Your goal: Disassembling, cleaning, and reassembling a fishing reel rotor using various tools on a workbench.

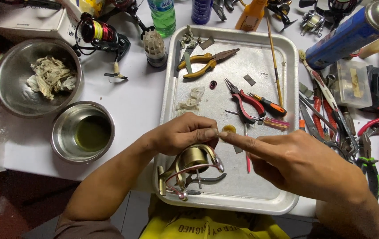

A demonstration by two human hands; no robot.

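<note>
Left hand [185,132] wrapped over gold fishing reel body [194,170], fingers closed to steady it above near edge of metal tray [287,57] | Right hand [304,161] holds nothing, forefinger extended leftward, tip touching left thumb by the reel | Red pliers [244,104], screwdrivers [269,105] lie just beyond on tray, within reach | Oily steel bowl [83,132] left on bench.
</note>
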